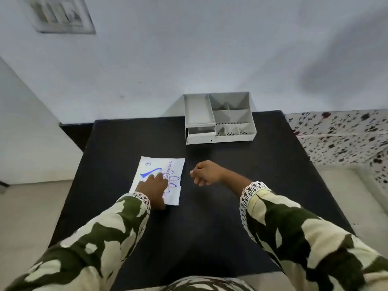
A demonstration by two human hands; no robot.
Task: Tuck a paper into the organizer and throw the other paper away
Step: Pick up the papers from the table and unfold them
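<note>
White paper (pixel 161 166) printed "DISPOSABLE" lies under left hand (pixel 152 185).

white wall (pixel 189 59), black table (pixel 241 175), speckled floor (pixel 346 139)

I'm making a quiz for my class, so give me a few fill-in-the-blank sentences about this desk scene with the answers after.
1. The left hand rests flat on the ____.
2. The white organizer stands at the table's ____ edge, by the wall.
3. The right hand, loosely curled, holds ____.
4. The table top is ____ in colour.

Missing words: paper; far; nothing; black
</note>
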